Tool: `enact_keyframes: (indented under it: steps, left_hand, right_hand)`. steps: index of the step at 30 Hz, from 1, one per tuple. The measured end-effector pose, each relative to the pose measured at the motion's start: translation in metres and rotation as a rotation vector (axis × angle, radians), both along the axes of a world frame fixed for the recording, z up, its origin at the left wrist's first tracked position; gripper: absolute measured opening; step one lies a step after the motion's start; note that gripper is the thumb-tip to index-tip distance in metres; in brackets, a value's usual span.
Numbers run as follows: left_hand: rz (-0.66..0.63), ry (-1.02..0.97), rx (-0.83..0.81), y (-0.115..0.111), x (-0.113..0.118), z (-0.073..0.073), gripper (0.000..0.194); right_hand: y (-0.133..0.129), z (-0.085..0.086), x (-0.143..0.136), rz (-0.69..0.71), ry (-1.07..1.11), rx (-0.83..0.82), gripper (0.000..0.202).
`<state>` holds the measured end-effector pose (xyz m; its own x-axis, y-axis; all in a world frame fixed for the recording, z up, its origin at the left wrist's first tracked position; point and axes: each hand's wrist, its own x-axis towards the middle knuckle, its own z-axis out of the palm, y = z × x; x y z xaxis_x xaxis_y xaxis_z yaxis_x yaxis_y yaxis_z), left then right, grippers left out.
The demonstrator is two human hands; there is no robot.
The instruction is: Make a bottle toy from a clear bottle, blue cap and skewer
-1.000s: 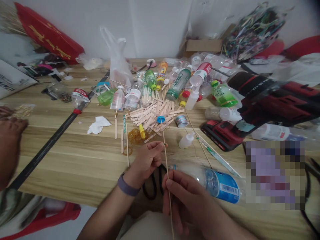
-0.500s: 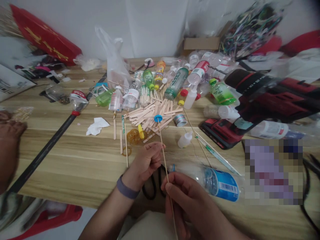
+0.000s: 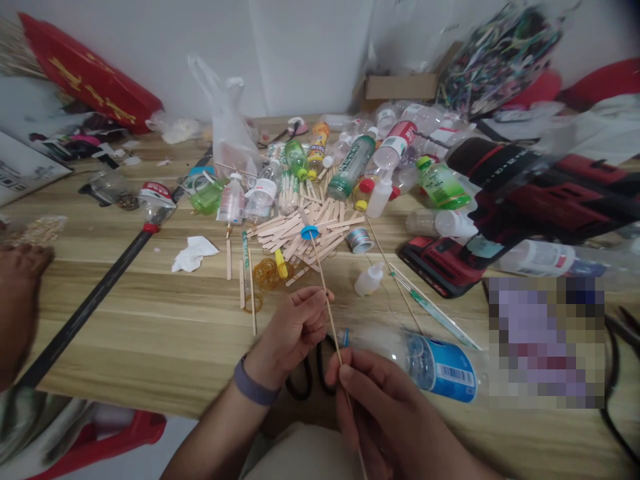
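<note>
A thin wooden skewer [image 3: 334, 323] slants up and away from me, with a blue bottle cap [image 3: 309, 233] at its far end. My left hand [image 3: 300, 327], a purple band at its wrist, is closed with thumb and finger pinching the skewer near its middle. Lower down, my right hand [image 3: 380, 393] grips the same skewer between thumb and fingers. Behind the cap lies a heap of flat wooden craft sticks [image 3: 285, 230]. A clear plastic bottle with a blue label [image 3: 445, 367] lies on its side beside my right hand.
A red and black cordless drill [image 3: 500, 207] stands at the right. Many plastic bottles [image 3: 355, 163] crowd the back of the wooden table [image 3: 150, 333]. Rubber bands [image 3: 267, 273] and a small dropper bottle [image 3: 369, 280] lie nearer. Another person's hand [image 3: 20, 300] rests at the left.
The capped end of the skewer has swung slightly to the left. My right hand has shifted a little to the right, while my left hand stays almost in place.
</note>
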<state>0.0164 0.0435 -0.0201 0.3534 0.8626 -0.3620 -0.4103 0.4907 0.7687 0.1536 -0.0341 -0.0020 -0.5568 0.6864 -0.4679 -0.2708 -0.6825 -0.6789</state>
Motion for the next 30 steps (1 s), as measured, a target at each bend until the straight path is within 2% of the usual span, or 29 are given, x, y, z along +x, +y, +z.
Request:
enact_keyframes:
  steps: [6,13,20,24,30]
  left_hand:
    - [-0.008,0.095,0.051,0.003,-0.006,0.000,0.041]
    - [0.009,0.380,0.258,0.006,-0.022,0.003,0.022]
    - [0.021,0.578,0.402,0.002,-0.021,0.010,0.019]
    - [0.058,0.621,0.445,0.001,-0.017,0.013,0.015]
    - [0.039,0.547,0.382,0.002,-0.017,0.009,0.018]
  right_hand:
    - [0.002,0.001,0.002,-0.006,-0.062,0.011,0.045]
    - [-0.002,0.002,0.006,0.047,-0.075,0.031,0.046]
    - [-0.003,-0.001,0.005,0.048,-0.079,0.026,0.042]
    - [-0.001,-0.001,0.003,0.074,-0.107,0.032,0.044]
    - [-0.003,-0.003,0.004,0.023,-0.113,0.044,0.045]
